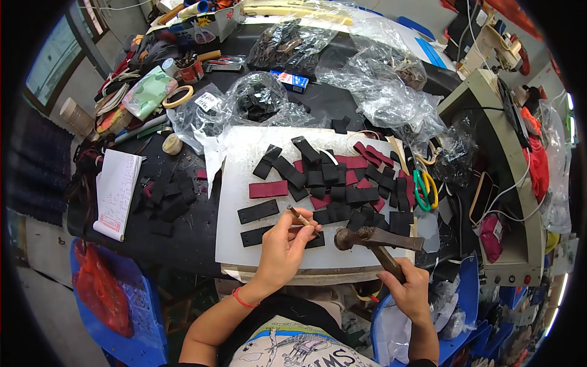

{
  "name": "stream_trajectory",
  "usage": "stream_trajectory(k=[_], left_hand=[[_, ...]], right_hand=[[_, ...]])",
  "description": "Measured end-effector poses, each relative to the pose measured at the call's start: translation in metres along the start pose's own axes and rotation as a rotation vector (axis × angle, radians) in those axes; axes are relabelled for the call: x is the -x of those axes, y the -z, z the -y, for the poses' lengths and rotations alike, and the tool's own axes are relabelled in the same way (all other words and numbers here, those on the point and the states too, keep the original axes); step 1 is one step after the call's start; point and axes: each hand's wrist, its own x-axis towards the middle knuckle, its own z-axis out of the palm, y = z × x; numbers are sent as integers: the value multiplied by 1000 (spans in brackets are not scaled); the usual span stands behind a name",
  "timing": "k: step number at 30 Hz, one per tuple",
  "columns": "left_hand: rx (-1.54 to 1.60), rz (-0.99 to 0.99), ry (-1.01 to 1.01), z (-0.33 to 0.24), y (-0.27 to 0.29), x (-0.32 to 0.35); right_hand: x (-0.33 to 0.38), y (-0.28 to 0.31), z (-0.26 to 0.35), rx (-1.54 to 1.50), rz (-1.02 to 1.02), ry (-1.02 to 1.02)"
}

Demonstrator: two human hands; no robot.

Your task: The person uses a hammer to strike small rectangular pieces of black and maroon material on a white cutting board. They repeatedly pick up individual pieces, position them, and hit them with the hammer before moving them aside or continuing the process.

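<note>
My left hand [282,249] pinches a thin metal punch [301,216] that leans over a black strip [252,237] near the board's front edge. Its lower tip is at the strip's right part, and whether it touches cannot be made out. In my right hand [408,286] is a hammer [380,238], gripped by its wooden handle, its head just right of the punch and apart from it. Beyond lies another black strip [258,211] with small holes near its ends, then a maroon strip [268,189]. Black and maroon looped pieces [333,177] are heaped on the white board [235,159].
Green-and-yellow-handled scissors [422,189] lie at the board's right edge. Left of it are a pile of black strips [168,199] and a notepad [119,189]. Clear plastic bags [391,85] crowd the back. A grey metal housing [507,153] stands right; a blue chair [143,300] sits front left.
</note>
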Motion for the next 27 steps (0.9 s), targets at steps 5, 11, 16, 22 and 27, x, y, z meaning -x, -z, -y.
stream_trajectory(k=[5, 11, 16, 22, 27], left_hand=[[-168, -4, -117, 1, -2, 1], [-521, 32, -380, -6, -10, 7], [-576, 124, -486, -11, -11, 9], [-124, 1, -37, 0, 0, -5], [-139, 112, -37, -2, 6, -8]], right_hand=[[-6, 4, 5, 54, -30, 26], [-10, 29, 19, -258, -295, 167], [-17, 41, 34, 25, -150, 405], [-29, 31, 37, 251, -60, 280], [-21, 24, 28, 189, -113, 191]])
